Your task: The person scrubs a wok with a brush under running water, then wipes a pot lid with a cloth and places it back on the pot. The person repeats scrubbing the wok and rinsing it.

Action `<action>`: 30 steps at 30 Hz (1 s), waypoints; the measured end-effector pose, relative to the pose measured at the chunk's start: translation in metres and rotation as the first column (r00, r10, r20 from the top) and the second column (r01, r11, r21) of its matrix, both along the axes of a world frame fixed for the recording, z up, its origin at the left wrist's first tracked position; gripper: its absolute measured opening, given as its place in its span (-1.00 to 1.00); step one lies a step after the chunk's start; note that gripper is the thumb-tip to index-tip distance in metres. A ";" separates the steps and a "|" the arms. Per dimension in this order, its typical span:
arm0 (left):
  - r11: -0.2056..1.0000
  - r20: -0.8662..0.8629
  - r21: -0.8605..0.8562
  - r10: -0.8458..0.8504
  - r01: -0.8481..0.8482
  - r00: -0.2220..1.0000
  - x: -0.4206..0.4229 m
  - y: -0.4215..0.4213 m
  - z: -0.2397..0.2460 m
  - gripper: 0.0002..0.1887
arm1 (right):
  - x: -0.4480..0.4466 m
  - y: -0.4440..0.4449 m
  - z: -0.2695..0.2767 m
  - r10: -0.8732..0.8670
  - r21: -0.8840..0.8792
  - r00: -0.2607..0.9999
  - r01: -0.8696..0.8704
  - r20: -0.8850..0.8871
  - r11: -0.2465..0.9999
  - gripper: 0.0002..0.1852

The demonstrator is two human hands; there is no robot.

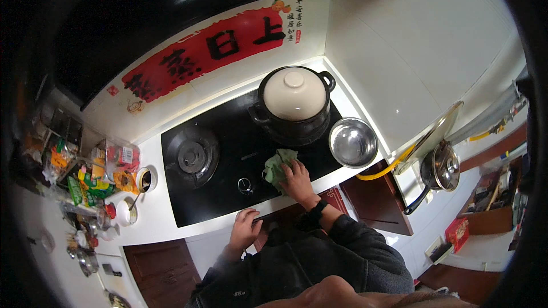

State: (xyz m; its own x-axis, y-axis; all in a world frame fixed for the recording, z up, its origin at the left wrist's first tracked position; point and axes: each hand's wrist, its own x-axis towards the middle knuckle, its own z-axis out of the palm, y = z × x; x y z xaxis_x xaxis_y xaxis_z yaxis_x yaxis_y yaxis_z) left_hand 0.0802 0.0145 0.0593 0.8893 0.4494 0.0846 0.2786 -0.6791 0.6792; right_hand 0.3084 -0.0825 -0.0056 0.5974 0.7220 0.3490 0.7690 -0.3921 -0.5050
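Note:
My right hand (298, 183) presses a crumpled green cloth (277, 166) onto the black glass gas cooktop (231, 145), its fingers spread over the cloth's right side. Just left of the cloth is a round control knob (245, 185). My left hand (245, 230) is at the front edge of the white counter, holding nothing, with its fingers slightly bent. Behind the cloth stands a black clay pot (295, 130) with a cream lid (294, 94). It covers the right burner.
A shiny metal bowl (353, 142) sits at the cooktop's right edge. The left burner (192, 157) is bare. Food packets (85, 186), a white cup (126, 212) and a jar (146, 179) crowd the counter's left. A lidded saucepan (440, 169) is at far right, beyond a yellow hose (385, 170).

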 end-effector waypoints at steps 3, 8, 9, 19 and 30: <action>0.998 -0.064 0.043 -0.033 0.036 0.997 0.004 -0.004 0.003 -0.69 | -0.003 -0.002 0.000 -0.021 0.013 0.999 0.021 -0.035 1.000 -0.28; 0.977 -0.156 0.128 -0.152 0.172 0.976 0.019 -0.017 0.004 -0.67 | -0.002 -0.013 -0.006 -0.004 0.142 0.993 0.021 -0.117 0.990 -0.32; 0.974 -0.165 0.126 -0.166 0.188 0.972 0.023 -0.021 0.003 -0.68 | -0.002 -0.015 -0.008 0.004 0.169 0.990 0.019 -0.137 0.985 -0.33; 0.969 -0.117 0.232 -0.057 0.083 0.992 0.102 -0.035 -0.004 -0.56 | 0.016 -0.052 -0.015 0.146 0.381 0.958 -0.043 -0.247 0.924 -0.53; 0.899 -0.204 0.397 -0.112 0.186 0.973 0.183 -0.005 -0.037 -0.58 | 0.024 -0.096 -0.029 0.252 0.410 0.906 -0.098 -0.341 0.907 -0.47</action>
State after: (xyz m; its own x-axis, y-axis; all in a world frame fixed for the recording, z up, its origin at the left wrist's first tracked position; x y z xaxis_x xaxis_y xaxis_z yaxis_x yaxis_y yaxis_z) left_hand 0.2634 0.0094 0.0226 0.9605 0.2686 0.0730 0.2385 -0.9294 0.2815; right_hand 0.3319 -0.1787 -0.0346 0.6145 0.6874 0.3871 0.5262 0.0085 -0.8503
